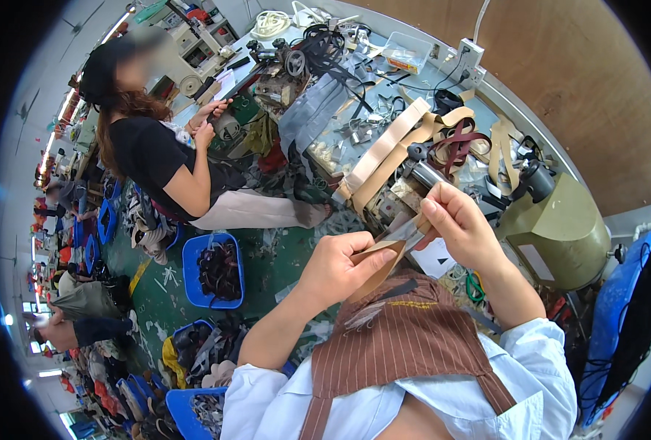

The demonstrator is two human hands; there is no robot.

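Observation:
My left hand (344, 270) is closed on a tan strip (374, 280), pinching it between thumb and fingers in front of my apron. My right hand (461, 226) is also closed, with its thumb and fingertips on a thin, pale, shiny strip (415, 233) that reaches toward the left hand. Whether the pale and tan pieces are joined cannot be made out. Just beyond the hands stands a machine with a metal cylinder (426, 174) and a black knob. Long beige bands (388, 139) run across the bench beside it.
A large olive motor housing (556, 235) stands at my right. The cluttered bench (333, 132) holds dark straps (333, 55) and a clear plastic box (406, 53). On the left, a person in a black shirt (153, 158) works near a blue bin (214, 270) of dark pieces.

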